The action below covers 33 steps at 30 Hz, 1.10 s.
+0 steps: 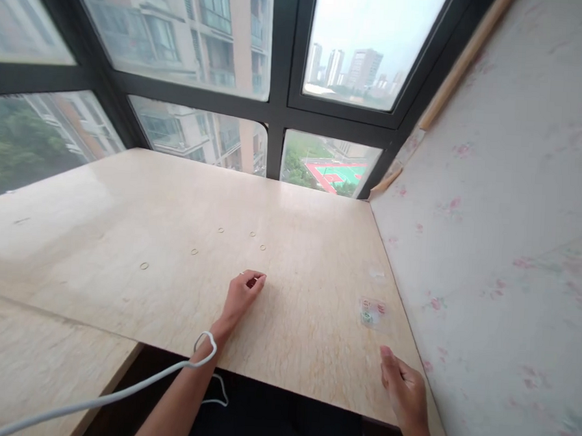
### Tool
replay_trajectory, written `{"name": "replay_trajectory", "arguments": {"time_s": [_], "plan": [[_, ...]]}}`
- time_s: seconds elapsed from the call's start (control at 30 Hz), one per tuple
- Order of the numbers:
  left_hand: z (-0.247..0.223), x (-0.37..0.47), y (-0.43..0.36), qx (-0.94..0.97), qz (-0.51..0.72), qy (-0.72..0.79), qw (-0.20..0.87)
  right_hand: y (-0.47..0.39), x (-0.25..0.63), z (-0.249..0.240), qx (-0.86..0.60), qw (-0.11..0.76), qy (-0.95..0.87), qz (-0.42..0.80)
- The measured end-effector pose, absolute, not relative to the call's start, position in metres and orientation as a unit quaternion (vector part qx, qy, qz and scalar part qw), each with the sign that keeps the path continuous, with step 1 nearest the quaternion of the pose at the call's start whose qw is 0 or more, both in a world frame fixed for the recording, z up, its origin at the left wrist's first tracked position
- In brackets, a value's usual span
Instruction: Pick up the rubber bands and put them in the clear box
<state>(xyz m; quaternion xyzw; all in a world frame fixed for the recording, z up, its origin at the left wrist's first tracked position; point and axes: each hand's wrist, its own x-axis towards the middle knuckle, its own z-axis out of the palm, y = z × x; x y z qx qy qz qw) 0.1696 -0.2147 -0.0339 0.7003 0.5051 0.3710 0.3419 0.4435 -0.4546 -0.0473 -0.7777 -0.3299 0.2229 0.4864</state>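
Rings (pixel 263 248) may be inside the left hand (pixel 244 292), pinched thumb to finger, or the curled right hand (pixel 405 383); I cannot tell. Five lie on the sill (pixel 304 329) between the left hand's nine and one o'clock, perhaps spaced to stay distinct. Toward the right hand's eleven sits a clear packet (pixel 374 313), likely for reach. White cable (pixel 186 365) crosses the left wrist, possibly hampering it

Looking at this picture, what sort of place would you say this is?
Probably a room in a high-rise home: white wallpaper printed with pink flowers, large glass windows in dark frames looking down on the grounds below, and a wide, glossy beige marble-look ledge.
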Motion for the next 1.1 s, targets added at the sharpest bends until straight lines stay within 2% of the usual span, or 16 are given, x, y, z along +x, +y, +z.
{"name": "replay_trajectory", "arguments": {"time_s": [0.07,0.17,0.33,0.43,0.57,0.8,1.1], "plan": [[-0.031,0.162,-0.206,0.688,0.375,0.531,0.322,-0.457,0.445,-0.049,-0.78,0.476,-0.335,0.23],[-0.026,0.138,-0.188,0.698,0.351,0.578,0.235,-0.458,0.445,-0.049,-0.785,0.453,-0.361,0.219],[-0.019,0.075,-0.153,0.693,0.213,0.682,0.092,-0.457,0.444,-0.045,-0.783,0.421,-0.41,0.205],[-0.014,0.047,-0.132,0.683,0.126,0.718,0.053,-0.455,0.439,-0.039,-0.783,0.419,-0.419,0.189],[-0.006,0.032,-0.116,0.717,0.054,0.693,0.054,-0.453,0.432,-0.035,-0.788,0.422,-0.416,0.168],[0.004,0.028,-0.104,0.767,0.015,0.638,0.066,-0.453,0.442,-0.044,-0.779,0.393,-0.462,0.158],[0.022,0.026,-0.095,0.782,-0.027,0.604,0.154,-0.45,0.443,-0.047,-0.764,0.361,-0.524,0.107]]}}
